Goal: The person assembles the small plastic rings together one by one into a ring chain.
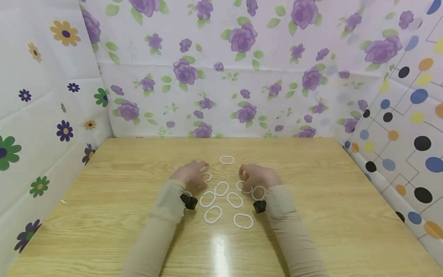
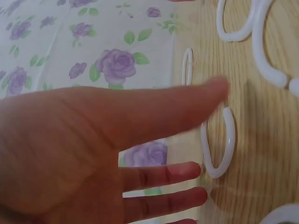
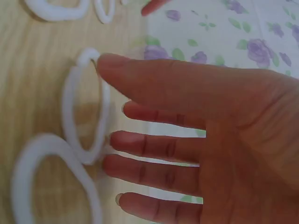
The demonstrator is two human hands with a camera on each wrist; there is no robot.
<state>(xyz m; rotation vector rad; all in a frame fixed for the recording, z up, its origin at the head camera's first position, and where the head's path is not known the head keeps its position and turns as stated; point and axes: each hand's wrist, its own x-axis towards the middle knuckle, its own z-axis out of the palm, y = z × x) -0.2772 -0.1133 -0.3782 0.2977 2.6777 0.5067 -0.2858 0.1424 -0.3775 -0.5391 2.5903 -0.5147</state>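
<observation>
Several white oval plastic links, each with a small gap in its loop, lie on the wooden table. My left hand (image 1: 190,172) hovers at one link (image 1: 210,177), thumb and fingers extended on either side of it. In the left wrist view, the thumb crosses in front of this link (image 2: 230,135), hiding its upper part. My right hand (image 1: 259,176) is over another link (image 1: 237,185). Its thumb tip overlaps the upper end of that link (image 3: 68,102) in the right wrist view, while the relaxed fingers spread along its far side. Neither hand grips anything.
One link (image 1: 226,163) lies farther back, beyond both hands. More links, including one nearer the front (image 1: 243,214), are scattered between the forearms. Flowered cloth (image 1: 221,96) stands behind the table (image 1: 104,215), with patterned sheets at both sides. Black wrist cameras (image 1: 189,202) sit under the sleeves.
</observation>
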